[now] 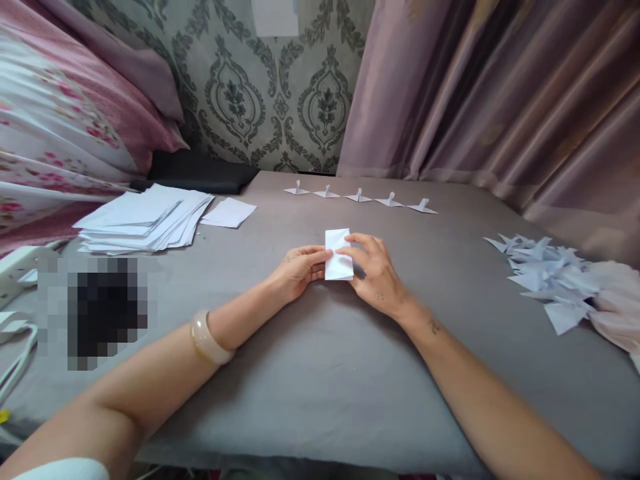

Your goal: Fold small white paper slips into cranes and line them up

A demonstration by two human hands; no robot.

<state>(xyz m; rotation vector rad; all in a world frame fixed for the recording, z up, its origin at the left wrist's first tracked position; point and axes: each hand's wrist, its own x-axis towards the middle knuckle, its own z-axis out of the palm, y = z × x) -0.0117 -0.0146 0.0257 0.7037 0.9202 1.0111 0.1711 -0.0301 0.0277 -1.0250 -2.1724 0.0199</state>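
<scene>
A small folded sheet of white paper (339, 263) is held upright just above the grey surface, between my two hands. My left hand (299, 272) pinches its left edge, thumb in front and fingers behind. On the other side, my right hand (375, 270) has its index finger and another fingertip on the front and upper right edge of the paper, with the thumb near the lower right corner. Beyond the hands, several folded paper cranes (359, 195) stand in a row.
At the left lie a stack of white paper (145, 220) and a smaller pile of sheets (230, 213). More paper cranes (550, 273) are heaped at the right beside a pale cloth (617, 293). A white power strip (20, 270) with cables sits at the left edge. Curtains (450, 87) hang behind.
</scene>
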